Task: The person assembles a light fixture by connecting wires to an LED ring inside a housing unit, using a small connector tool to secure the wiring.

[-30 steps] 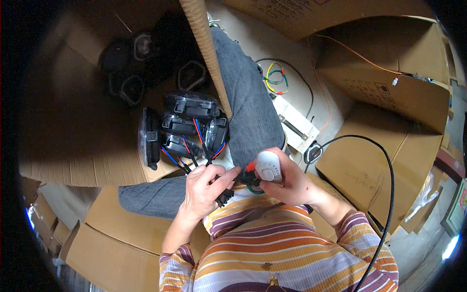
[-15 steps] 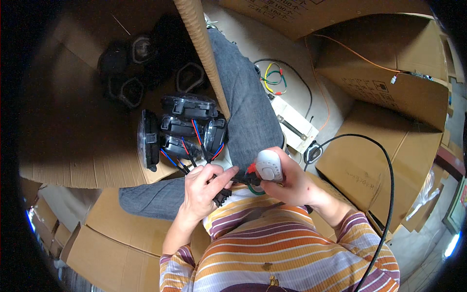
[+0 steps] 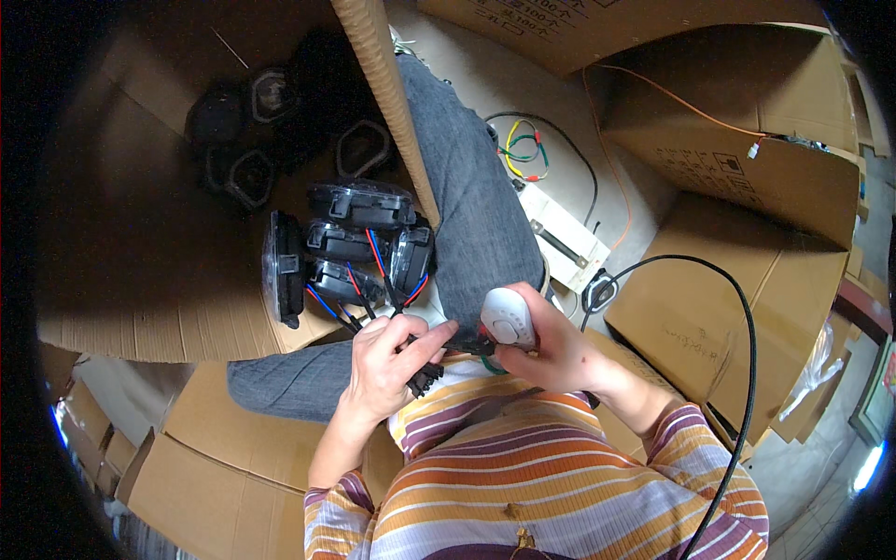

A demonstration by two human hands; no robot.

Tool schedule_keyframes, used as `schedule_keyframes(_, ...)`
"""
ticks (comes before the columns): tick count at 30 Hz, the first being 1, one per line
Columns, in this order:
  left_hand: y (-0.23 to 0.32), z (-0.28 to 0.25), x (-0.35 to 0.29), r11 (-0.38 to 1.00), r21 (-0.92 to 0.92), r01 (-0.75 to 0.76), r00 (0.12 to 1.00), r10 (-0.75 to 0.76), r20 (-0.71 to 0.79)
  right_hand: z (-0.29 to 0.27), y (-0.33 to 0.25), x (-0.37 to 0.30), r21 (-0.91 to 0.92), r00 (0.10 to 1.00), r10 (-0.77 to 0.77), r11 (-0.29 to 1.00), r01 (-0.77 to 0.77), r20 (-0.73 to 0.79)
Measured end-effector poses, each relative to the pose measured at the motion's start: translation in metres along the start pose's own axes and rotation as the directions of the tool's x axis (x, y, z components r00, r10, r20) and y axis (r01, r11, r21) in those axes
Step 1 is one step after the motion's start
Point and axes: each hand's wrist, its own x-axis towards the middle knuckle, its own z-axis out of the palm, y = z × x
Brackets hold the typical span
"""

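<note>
My left hand [image 3: 381, 362] is closed around a bunch of black cables with black connectors [image 3: 427, 380] sticking out below the fingers. Red and blue wires [image 3: 375, 254] run from these cables up to several black lamp-like units with clear covers [image 3: 362, 205], piled in a cardboard box. In my right hand [image 3: 553, 353] is a white rounded device [image 3: 507, 317] with a ring of small marks on its face. A bit of red shows beside the device, close to my left fingertips. Its underside is hidden by my right hand.
Darker units [image 3: 250, 177] lie deeper in the box [image 3: 159, 322], whose rim [image 3: 387, 84] stands against my leg. A white device with a dark bar [image 3: 563, 238] and a yellow-green wire [image 3: 525, 149] rest on the floor. A black cable [image 3: 749, 345] loops at right, before open cartons [image 3: 737, 289].
My right hand has turned the white device slightly and shifted it a little to the left; less of the red part shows. My left hand has hardly moved.
</note>
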Motion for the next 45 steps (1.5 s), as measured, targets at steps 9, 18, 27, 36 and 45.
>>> schedule_keyframes(9, -0.002, -0.009, 0.008, 0.983, -0.179, 0.042, 0.991, -0.019, 0.129, -0.002, 0.004, 0.006, 0.178, 0.997, 0.023, 0.983, -0.037, 0.077)
schedule_keyframes(18, -0.006, -0.011, 0.010, 0.875, -0.459, 0.157, 0.972, -0.055, 0.229, -0.008, 0.009, 0.009, 0.283, 0.986, -0.089, 0.958, 0.045, 0.144)
schedule_keyframes(27, -0.001, -0.013, 0.015, 0.860, -0.475, 0.188, 0.968, -0.079, 0.240, -0.007, 0.008, 0.008, 0.366, 0.992, -0.013, 0.930, -0.035, 0.128)
schedule_keyframes(36, 0.000, -0.012, 0.017, 0.890, -0.431, 0.147, 0.971, -0.046, 0.235, -0.010, 0.007, 0.004, 0.197, 0.993, 0.011, 0.980, -0.034, 0.118)
schedule_keyframes(45, 0.006, -0.016, 0.024, 0.937, -0.312, 0.156, 0.950, -0.057, 0.306, -0.011, 0.011, 0.006, 0.337, 0.993, -0.011, 0.941, -0.030, 0.120)
